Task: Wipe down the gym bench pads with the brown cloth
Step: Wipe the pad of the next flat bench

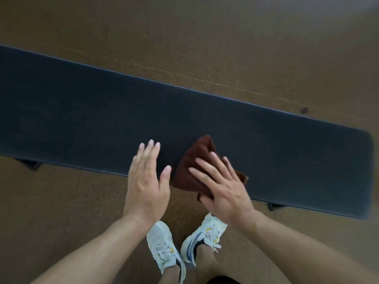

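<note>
The right hand (223, 187) lies flat, fingers spread, pressing the bunched brown cloth (196, 167) onto the near edge of the dark bench pad (82, 111), likely for even wiping pressure, while the left hand (146, 177), its grip apart and empty, steadies beside it on the surface.

Brown speckled cork-like floor (205, 27) filling the whole view, faint seam lines crossing it, small dark spot (304, 110) on it, paler light at upper right
</note>
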